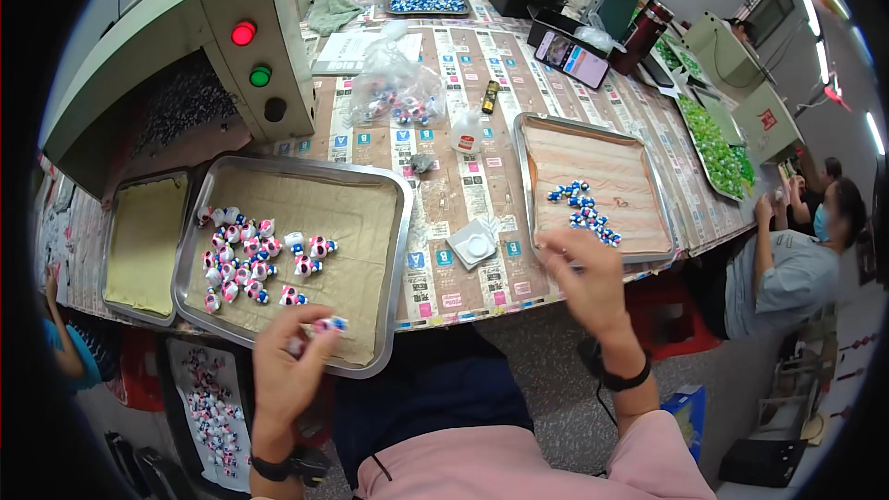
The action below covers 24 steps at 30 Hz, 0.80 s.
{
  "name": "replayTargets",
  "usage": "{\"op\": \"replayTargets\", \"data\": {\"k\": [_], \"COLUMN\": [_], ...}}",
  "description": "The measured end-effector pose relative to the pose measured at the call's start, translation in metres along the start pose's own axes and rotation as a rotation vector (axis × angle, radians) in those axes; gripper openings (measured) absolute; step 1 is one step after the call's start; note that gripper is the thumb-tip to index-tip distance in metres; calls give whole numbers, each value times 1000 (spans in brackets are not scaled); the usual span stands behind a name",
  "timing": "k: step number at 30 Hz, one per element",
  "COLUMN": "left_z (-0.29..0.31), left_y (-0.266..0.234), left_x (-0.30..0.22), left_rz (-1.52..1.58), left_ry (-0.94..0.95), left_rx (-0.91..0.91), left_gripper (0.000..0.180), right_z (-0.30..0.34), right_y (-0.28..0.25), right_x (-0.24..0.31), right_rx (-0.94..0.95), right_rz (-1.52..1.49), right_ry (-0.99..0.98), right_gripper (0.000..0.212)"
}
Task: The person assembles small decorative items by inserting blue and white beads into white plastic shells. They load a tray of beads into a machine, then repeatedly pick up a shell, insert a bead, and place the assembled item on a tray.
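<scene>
My left hand (289,356) is over the near edge of a metal tray lined with tan cloth (366,213). Its thumb and fingers pinch a small pink, white and blue figurine (331,325). A cluster of similar figurines (243,259) lies on the cloth beyond it. My right hand (585,280) hovers by the near left corner of a second metal tray with a pale lining (593,153). Its fingers are drawn together, and whatever they hold is too small to make out. Small blue-and-white pieces (593,219) lie in that tray, just beyond the fingertips.
Between the trays stand a white squeeze bottle (466,132) and a small white dish (476,244). A bag of figurines (398,93) lies behind. At left is a machine with red and green lights (250,51); a propped phone (571,59) stands at the back. A person (787,259) sits right.
</scene>
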<state>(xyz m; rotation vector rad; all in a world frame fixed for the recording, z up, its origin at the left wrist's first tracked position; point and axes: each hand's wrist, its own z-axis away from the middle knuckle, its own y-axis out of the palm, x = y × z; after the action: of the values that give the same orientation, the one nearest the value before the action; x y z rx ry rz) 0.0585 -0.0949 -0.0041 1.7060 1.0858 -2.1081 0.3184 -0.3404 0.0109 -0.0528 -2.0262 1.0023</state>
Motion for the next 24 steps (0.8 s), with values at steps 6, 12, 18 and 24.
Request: {"op": "replayTargets", "data": {"k": [6,12,18,24], "left_z": [-13,-15,10,11], "left_y": [-31,-24,-1,57], "left_x": [15,6,-6,-22], "left_rz": [-328,-335,751,1275], "left_ry": [57,167,23,-218], "left_rx": [-9,-143,271,438], "left_gripper": [22,23,35,30], "right_z": [-45,-63,-52,-7], "right_y": [-12,9,2,9], "right_x": [-77,-94,-70,-16], "right_rx": [-3,119,-19,82], "right_rz": [342,407,93,-814], "right_ry": [-121,-71,-39,372], "right_gripper": [25,25,21,20]}}
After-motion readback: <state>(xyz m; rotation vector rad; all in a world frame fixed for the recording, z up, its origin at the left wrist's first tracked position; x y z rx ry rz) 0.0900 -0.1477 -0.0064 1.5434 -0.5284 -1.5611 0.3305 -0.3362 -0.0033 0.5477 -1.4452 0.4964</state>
